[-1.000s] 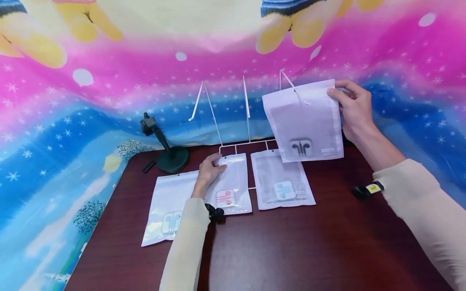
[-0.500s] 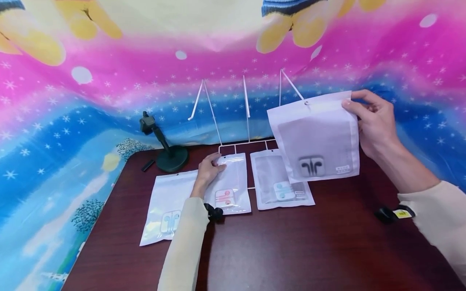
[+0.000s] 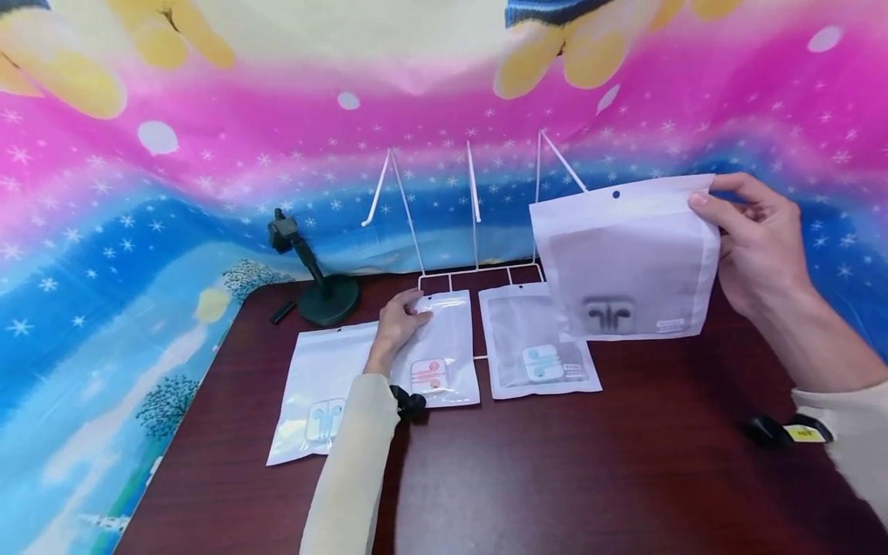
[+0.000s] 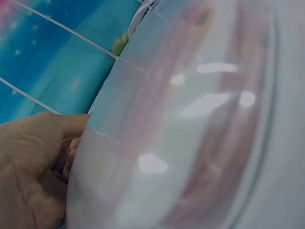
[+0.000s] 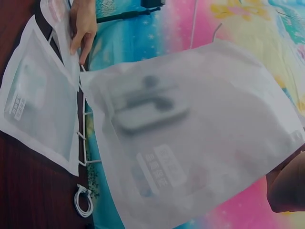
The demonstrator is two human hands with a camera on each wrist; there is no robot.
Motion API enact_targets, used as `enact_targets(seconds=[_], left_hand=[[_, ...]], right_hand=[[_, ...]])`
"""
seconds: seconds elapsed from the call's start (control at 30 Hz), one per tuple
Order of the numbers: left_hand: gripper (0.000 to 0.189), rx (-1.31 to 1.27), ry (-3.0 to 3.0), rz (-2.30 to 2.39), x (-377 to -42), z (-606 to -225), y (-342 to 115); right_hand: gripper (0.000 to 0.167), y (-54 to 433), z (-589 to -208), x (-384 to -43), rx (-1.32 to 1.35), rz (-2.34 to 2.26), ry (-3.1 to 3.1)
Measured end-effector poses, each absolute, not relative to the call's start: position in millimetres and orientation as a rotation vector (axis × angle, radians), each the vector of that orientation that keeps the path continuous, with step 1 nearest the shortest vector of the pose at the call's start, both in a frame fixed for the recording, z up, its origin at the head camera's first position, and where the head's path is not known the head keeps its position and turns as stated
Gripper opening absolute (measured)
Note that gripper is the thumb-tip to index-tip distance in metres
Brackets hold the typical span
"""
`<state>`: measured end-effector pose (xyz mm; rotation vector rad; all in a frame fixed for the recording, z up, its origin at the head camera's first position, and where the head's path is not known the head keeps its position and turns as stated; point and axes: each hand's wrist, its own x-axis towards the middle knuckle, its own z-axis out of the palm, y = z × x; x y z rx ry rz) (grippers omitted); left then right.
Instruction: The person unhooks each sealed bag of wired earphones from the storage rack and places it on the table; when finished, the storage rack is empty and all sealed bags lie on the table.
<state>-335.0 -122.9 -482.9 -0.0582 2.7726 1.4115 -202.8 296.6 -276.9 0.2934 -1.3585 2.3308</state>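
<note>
My right hand (image 3: 766,235) pinches the upper right corner of a white-framed zip bag (image 3: 627,262) that holds black earphones in a clear case. The bag's hole (image 3: 616,194) is apart from the tip of the rack's right hook (image 3: 565,162). My left hand (image 3: 398,327) rests at the upper left of a zip bag with pink earphones (image 3: 444,331), its thumb over the bag's front. In the left wrist view, fingers of the left hand (image 4: 28,167) go out of sight behind glossy plastic (image 4: 181,119), so their grip is hidden.
A white wire rack (image 3: 479,270) stands at the table's back. Two more earphone bags, one left (image 3: 333,370) and one right (image 3: 509,331), lie on the dark table (image 3: 541,470). A black stand (image 3: 329,299) is at back left. The right wrist view shows a coiled cable (image 5: 84,202).
My right hand has moved right and slightly down, drawing the black-earphone bag along and off the right hook. The left hand and the bags on the table have stayed in place.
</note>
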Motion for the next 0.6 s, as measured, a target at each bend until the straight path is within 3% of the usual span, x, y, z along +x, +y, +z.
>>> enact_targets(seconds=[0.6], left_hand=[[0.054, -0.037, 2.786, 1.415, -337, -482, -124]], right_hand=[[0.015, 344, -318, -176, 0.064, 2.246, -1.424]])
